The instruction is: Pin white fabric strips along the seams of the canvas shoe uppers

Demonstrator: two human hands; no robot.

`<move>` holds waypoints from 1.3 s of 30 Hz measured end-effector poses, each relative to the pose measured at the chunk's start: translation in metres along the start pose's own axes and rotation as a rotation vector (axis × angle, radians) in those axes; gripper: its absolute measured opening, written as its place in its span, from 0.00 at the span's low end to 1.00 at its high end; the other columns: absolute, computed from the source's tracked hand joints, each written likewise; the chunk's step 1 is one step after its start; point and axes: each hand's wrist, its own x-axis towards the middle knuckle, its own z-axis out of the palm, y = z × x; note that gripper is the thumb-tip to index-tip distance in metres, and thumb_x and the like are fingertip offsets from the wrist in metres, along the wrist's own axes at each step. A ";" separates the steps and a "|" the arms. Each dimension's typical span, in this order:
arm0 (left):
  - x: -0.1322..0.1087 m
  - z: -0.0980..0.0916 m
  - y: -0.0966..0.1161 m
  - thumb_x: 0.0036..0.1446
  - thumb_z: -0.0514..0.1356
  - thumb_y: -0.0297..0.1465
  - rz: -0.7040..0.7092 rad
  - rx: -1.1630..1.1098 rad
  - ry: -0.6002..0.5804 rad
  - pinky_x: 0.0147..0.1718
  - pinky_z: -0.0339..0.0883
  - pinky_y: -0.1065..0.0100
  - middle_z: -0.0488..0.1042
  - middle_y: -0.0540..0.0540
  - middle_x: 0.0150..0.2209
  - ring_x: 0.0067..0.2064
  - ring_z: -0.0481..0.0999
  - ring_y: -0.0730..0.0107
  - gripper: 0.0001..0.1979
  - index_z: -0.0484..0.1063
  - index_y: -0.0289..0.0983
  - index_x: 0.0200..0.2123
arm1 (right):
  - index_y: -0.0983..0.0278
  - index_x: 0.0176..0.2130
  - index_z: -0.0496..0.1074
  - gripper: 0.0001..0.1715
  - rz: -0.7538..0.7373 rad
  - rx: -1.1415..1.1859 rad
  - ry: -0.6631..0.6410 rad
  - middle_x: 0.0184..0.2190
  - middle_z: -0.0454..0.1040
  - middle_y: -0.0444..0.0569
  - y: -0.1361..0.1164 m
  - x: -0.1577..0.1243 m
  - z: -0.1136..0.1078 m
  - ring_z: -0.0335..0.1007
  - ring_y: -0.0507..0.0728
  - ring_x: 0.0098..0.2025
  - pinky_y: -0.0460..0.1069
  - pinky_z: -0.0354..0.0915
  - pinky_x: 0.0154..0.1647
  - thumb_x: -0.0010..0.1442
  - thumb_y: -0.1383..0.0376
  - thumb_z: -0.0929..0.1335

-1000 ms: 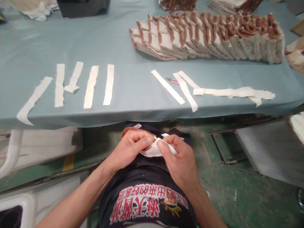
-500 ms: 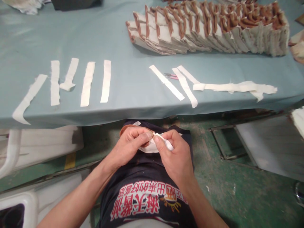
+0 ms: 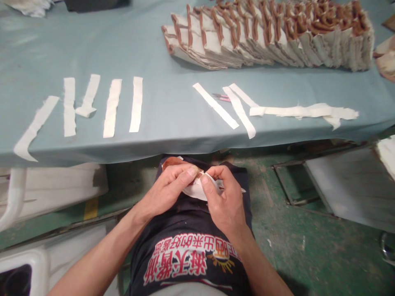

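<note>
Over my lap, just below the table edge, both hands meet at a small brown and white fabric piece (image 3: 196, 191). My left hand (image 3: 169, 185) pinches its brown part between thumb and fingers. Thumb and fingers of my right hand (image 3: 224, 197) are closed on its white part, close to the left fingertips. A thin pointed thing (image 3: 243, 190) sticks out beside the right hand; most of it is hidden. The brown end of the piece (image 3: 175, 161) shows above my left hand.
White cloth strips (image 3: 136, 105) lie spread on the blue-green tablecloth (image 3: 160, 102). Small pink-handled snips (image 3: 222, 98) lie partly under one strip. A long row of folded brown and white pieces (image 3: 265, 37) stands at the back right. Metal frames (image 3: 284, 185) stand below at the right.
The white part between my hands has turned and spread lower. My right fingers have shifted slightly, and the brown end has risen above my left hand. The view has moved a little.
</note>
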 end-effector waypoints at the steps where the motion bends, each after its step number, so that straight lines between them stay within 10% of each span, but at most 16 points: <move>1: -0.001 0.000 0.001 0.68 0.57 0.44 -0.007 -0.008 -0.020 0.33 0.61 0.69 0.70 0.49 0.29 0.32 0.65 0.70 0.21 0.74 0.34 0.31 | 0.60 0.34 0.69 0.10 0.014 0.017 -0.001 0.33 0.74 0.47 0.001 0.000 0.000 0.69 0.58 0.36 0.51 0.62 0.36 0.64 0.56 0.68; 7: -0.003 0.008 0.007 0.56 0.61 0.30 -0.073 -0.011 0.022 0.33 0.63 0.70 0.74 0.49 0.31 0.33 0.69 0.70 0.05 0.74 0.34 0.32 | 0.61 0.34 0.69 0.12 0.053 0.196 -0.067 0.29 0.72 0.43 0.002 0.000 0.000 0.67 0.54 0.31 0.48 0.62 0.33 0.64 0.55 0.69; 18: -0.008 0.027 0.000 0.47 0.56 0.28 0.019 0.056 0.262 0.25 0.56 0.71 0.65 0.53 0.21 0.25 0.61 0.74 0.05 0.66 0.37 0.20 | 0.61 0.33 0.63 0.26 0.298 0.587 -0.475 0.23 0.61 0.37 0.010 0.011 -0.008 0.52 0.49 0.23 0.44 0.52 0.23 0.60 0.44 0.71; 27: -0.002 0.041 0.006 0.49 0.57 0.28 0.089 0.059 0.398 0.24 0.54 0.70 0.62 0.54 0.20 0.24 0.58 0.75 0.09 0.61 0.39 0.19 | 0.59 0.39 0.66 0.18 0.205 0.525 -0.295 0.27 0.65 0.39 0.001 0.008 0.003 0.59 0.51 0.26 0.45 0.58 0.25 0.61 0.48 0.68; 33: 0.008 0.027 0.002 0.49 0.58 0.30 0.067 0.039 0.263 0.25 0.54 0.70 0.62 0.53 0.21 0.26 0.59 0.74 0.10 0.61 0.38 0.20 | 0.59 0.38 0.67 0.17 0.133 0.522 -0.139 0.26 0.66 0.40 0.009 0.005 0.016 0.60 0.51 0.26 0.45 0.60 0.26 0.64 0.49 0.67; 39: 0.008 0.006 0.026 0.47 0.56 0.28 -0.010 0.042 0.000 0.24 0.51 0.71 0.60 0.55 0.23 0.26 0.57 0.75 0.03 0.64 0.38 0.23 | 0.60 0.41 0.71 0.07 -0.210 0.179 -0.151 0.33 0.77 0.44 0.007 0.022 -0.015 0.73 0.54 0.33 0.49 0.69 0.36 0.68 0.60 0.66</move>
